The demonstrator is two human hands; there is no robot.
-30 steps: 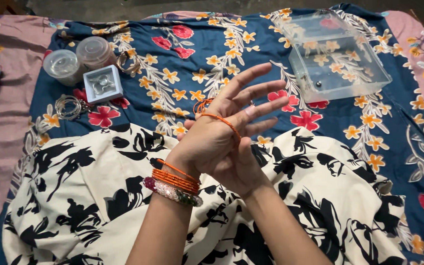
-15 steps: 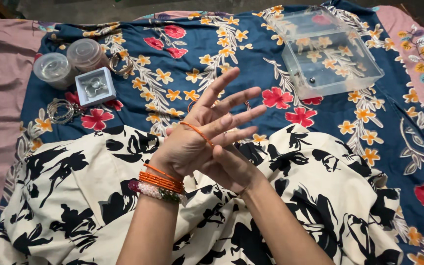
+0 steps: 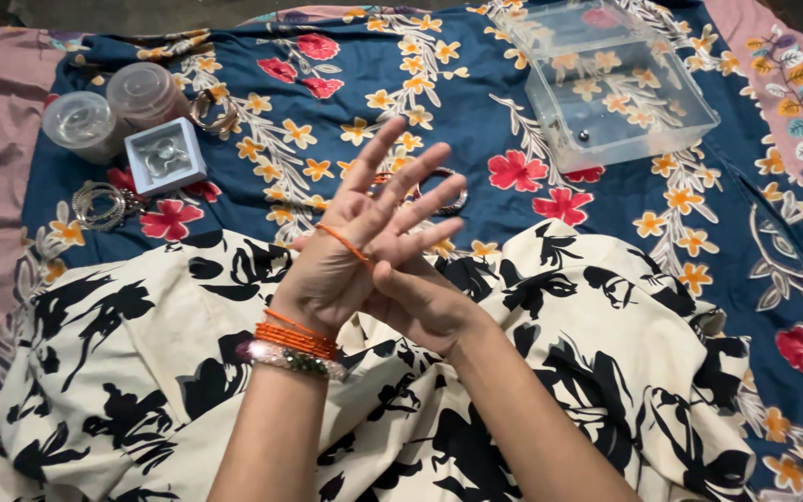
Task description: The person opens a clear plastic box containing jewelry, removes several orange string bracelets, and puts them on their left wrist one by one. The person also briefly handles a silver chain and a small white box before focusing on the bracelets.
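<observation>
Head view: a thin orange bangle [image 3: 346,244] lies across the knuckles of the left hand [image 3: 350,251], whose fingers are straight, pressed together and pointing up and away. The right hand [image 3: 420,302] comes from below and wraps the left palm, its fingers curled against the bangle's underside; how firmly it pinches the ring is hidden behind the left hand. Lower down, the left wrist already carries a stack of orange bangles [image 3: 296,336] and a beaded bracelet [image 3: 288,358].

By the look of it, the ring is at the widest part of the hand, midway through being worked along it. Moving it on would call for the left hand to stay narrow, thumb tucked in, while the right rolls the ring over the knuckles without bending it.

Beneath the arms is a cream cloth with black flowers [image 3: 141,372], over a blue flowered bedspread [image 3: 346,84]. More bangles [image 3: 439,191] lie just beyond the fingertips. Far right sits a clear plastic box [image 3: 620,98]; far left, two round lidded tubs [image 3: 113,107], a small white box [image 3: 165,154] and silver bangles [image 3: 97,204].
</observation>
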